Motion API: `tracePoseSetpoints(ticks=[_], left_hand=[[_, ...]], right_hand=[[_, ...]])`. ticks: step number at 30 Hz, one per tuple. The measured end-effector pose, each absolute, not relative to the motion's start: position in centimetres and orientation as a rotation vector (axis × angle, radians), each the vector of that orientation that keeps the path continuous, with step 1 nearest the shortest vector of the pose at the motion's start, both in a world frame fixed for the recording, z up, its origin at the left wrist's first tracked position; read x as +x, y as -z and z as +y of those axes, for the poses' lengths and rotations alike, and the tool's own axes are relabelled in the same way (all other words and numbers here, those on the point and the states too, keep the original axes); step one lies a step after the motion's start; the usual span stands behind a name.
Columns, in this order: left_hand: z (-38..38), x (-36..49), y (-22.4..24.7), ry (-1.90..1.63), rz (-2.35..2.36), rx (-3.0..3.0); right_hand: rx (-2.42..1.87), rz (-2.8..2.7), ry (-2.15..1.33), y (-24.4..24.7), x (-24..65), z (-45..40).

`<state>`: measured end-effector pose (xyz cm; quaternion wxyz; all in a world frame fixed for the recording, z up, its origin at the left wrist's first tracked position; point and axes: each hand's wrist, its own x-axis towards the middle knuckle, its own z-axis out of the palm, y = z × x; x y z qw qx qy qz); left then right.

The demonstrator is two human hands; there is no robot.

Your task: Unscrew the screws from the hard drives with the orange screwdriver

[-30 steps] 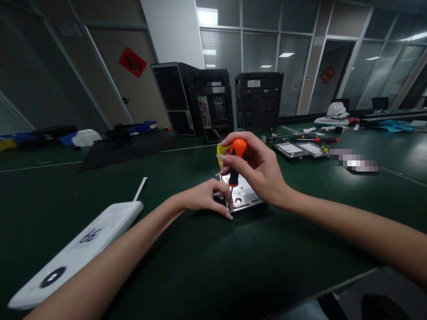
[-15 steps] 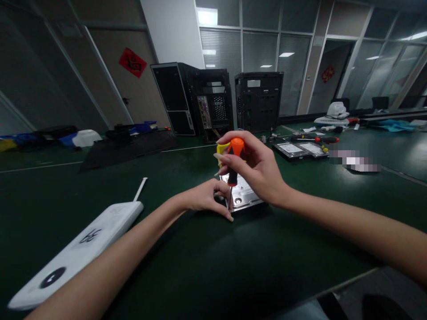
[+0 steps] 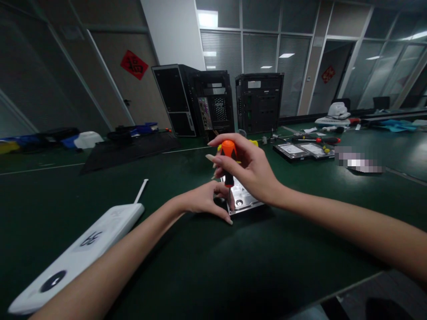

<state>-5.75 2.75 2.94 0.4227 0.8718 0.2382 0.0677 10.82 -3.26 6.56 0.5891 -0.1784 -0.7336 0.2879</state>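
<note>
A silvery metal hard drive (image 3: 246, 198) lies on the green table in front of me, partly covered by my hands. My left hand (image 3: 208, 198) grips its left side, thumb at the near corner and fingers curled along the edge. Held upright over that corner is a screwdriver (image 3: 228, 153) with an orange and black handle, its shaft pointing down at the drive. My right hand (image 3: 251, 166) is closed round the handle, thumb and fingers pinching it. Something yellow (image 3: 253, 143) peeks out behind the right hand, mostly hidden.
A long white device marked 99 (image 3: 90, 240) lies at left beside my forearm. Black computer cases (image 3: 260, 102) stand at the back. Right of them are two more hard drives (image 3: 290, 151) and a red-and-black tool (image 3: 328, 140). A black mat (image 3: 126, 153) lies back left.
The screwdriver has gone from slightly tilted to nearly upright, and its handle has shifted a little left. The right hand has turned with it. My left hand keeps its place on the hard drive.
</note>
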Motion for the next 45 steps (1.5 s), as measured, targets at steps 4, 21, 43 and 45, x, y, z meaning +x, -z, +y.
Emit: tracePoseSetpoints(ticks=[4, 21, 43, 45], left_hand=[[2.8, -5.8, -2.9, -0.173, 0.585, 2.192], [1.8, -5.6, -4.3, -0.064, 0.406, 2.436], [0.1, -5.3, -6.3, 0.173, 0.584, 2.875], [0.2, -5.3, -6.3, 0.18, 0.581, 2.833]], right_hand=[[-0.429, -1.695, -0.675, -6.6, 11.0, -3.3], [-0.392, -1.658, -0.731, -6.9, 11.3, -3.8], [-0.376, -1.764, -0.672, -6.2, 11.7, -3.6], [-0.371, -1.768, -0.655, -6.3, 11.7, -3.6]])
